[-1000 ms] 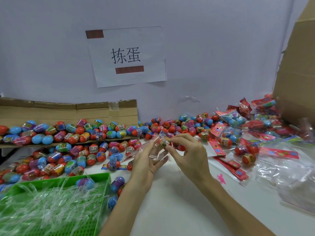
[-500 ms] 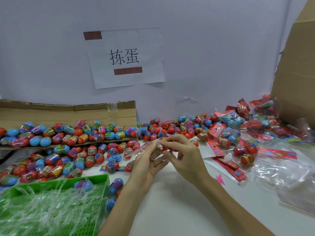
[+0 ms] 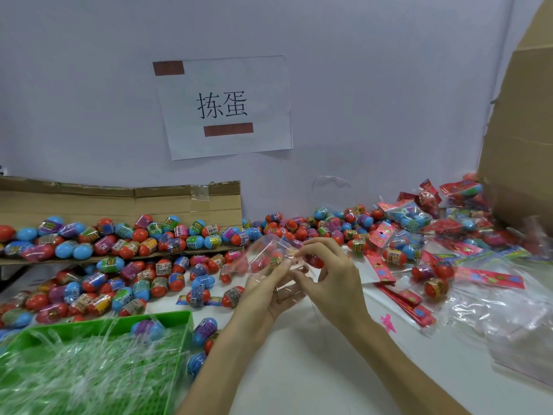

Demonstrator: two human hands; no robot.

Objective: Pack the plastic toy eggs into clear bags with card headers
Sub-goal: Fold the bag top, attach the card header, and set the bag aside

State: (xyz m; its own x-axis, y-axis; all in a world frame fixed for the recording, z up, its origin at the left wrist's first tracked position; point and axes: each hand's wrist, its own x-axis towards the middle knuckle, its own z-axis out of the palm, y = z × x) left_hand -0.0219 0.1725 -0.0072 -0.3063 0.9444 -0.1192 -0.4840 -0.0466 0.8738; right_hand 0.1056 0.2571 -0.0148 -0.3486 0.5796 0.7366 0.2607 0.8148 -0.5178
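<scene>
Head view, single frame.

Left hand (image 3: 270, 298) and right hand (image 3: 338, 283) meet just above the white surface (image 3: 299, 369), at centre of view. Between them: one clear bag (image 3: 263, 253), its body ballooning toward 11 o'clock from the fingers.

Left grip: narrow, thumb and fingertips pinching the bag's lower edge. Right grip: narrow, thumb and forefinger pinching the bag's near edge, other fingers curled.

Red shapes show through the film; cannot tell whether they lie inside the bag or behind it.

Loose toy eggs (image 3: 149, 283) (red, blue, purple, banded labels) heaped at 9 o'clock of the hands, more in a cardboard tray (image 3: 119, 202) at 10 o'clock and along the wall at 12.

Green basket (image 3: 184, 348) at 7 o'clock, filled with clear plastic shreds (image 3: 89, 369); one egg lies on the shreds.

Red card headers (image 3: 381, 268) at 3 o'clock. Packed bags (image 3: 410, 214) at 2 o'clock. Empty clear bags (image 3: 508, 319) at 4 o'clock.

Cardboard box (image 3: 520, 145) at the far right edge. Paper sign (image 3: 224, 106) on the wall at 12 o'clock.
</scene>
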